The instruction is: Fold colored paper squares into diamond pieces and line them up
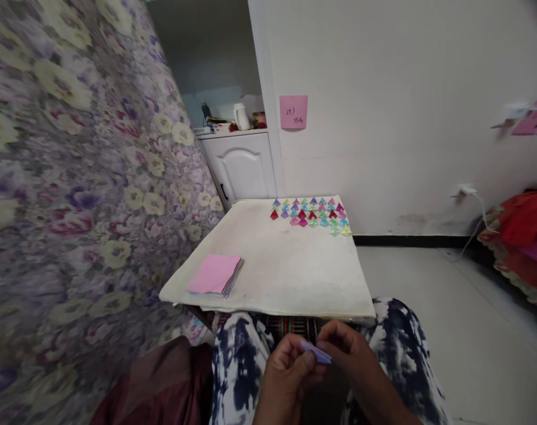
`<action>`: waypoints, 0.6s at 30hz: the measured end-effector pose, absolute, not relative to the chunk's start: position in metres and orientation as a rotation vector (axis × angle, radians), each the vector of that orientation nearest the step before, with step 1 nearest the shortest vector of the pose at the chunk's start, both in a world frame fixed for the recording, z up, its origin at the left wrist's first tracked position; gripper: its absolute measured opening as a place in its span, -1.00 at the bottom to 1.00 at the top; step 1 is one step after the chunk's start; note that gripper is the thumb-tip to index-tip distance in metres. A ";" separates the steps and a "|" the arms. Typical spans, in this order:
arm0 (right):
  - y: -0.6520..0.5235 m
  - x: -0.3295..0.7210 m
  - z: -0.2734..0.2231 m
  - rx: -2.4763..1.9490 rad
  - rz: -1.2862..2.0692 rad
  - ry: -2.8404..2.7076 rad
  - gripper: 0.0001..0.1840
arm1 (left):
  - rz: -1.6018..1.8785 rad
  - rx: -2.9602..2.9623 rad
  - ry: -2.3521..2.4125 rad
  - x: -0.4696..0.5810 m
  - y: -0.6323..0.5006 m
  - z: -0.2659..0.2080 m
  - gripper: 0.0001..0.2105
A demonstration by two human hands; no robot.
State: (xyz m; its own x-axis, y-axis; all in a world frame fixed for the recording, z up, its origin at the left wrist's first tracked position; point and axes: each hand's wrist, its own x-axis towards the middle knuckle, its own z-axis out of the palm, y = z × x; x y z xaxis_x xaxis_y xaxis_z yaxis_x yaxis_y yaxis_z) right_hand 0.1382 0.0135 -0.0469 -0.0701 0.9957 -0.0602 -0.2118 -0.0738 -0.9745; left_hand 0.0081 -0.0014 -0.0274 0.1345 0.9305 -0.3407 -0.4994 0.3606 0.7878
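A small folded strip of purple paper is pinched between the thumb and fingers of my left hand, low in the view above my lap. My right hand is bent in from the right with its fingers closed at the paper's upper edge; its fingertips are partly hidden. Beyond my hands, a stack of square paper sheets, pink on top, lies at the table's near left. Several small folded paper pieces in many colours stand in rows at the far right of the table.
A cream cloth covers the low table just past my knees. Floral fabric hangs along the left. Behind stands a white cabinet with a white jug on top. A pink note is stuck on the wall.
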 end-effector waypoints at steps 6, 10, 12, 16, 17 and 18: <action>0.001 0.145 -0.027 -1.211 1.130 -1.443 -0.80 | 1.169 0.630 0.924 0.006 0.002 -0.033 -0.76; -0.001 0.143 -0.029 -1.307 1.058 -1.497 -0.83 | 1.191 0.649 0.944 0.006 0.002 -0.037 -0.78; 0.000 0.142 -0.031 -1.329 1.058 -1.504 -0.81 | 1.183 0.679 0.971 0.005 0.002 -0.039 -0.79; 0.002 0.143 -0.030 -1.349 1.052 -1.522 -0.84 | 1.158 0.820 1.030 0.001 0.002 -0.037 -0.81; 0.002 0.143 -0.028 -1.348 1.038 -1.540 -0.86 | 1.144 0.874 1.043 0.000 0.001 -0.035 -0.82; 0.002 0.143 -0.026 -1.342 1.022 -1.560 -0.88 | 1.125 0.932 1.056 -0.001 0.001 -0.033 -0.83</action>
State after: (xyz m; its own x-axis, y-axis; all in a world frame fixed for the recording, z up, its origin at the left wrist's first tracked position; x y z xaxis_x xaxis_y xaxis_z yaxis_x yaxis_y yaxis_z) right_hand 0.1434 0.0017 -0.0262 -0.0964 0.9925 0.0749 0.3275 0.1027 -0.9392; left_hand -0.0013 0.0011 -0.0331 0.0988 0.9799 -0.1736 -0.2347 0.1924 0.9528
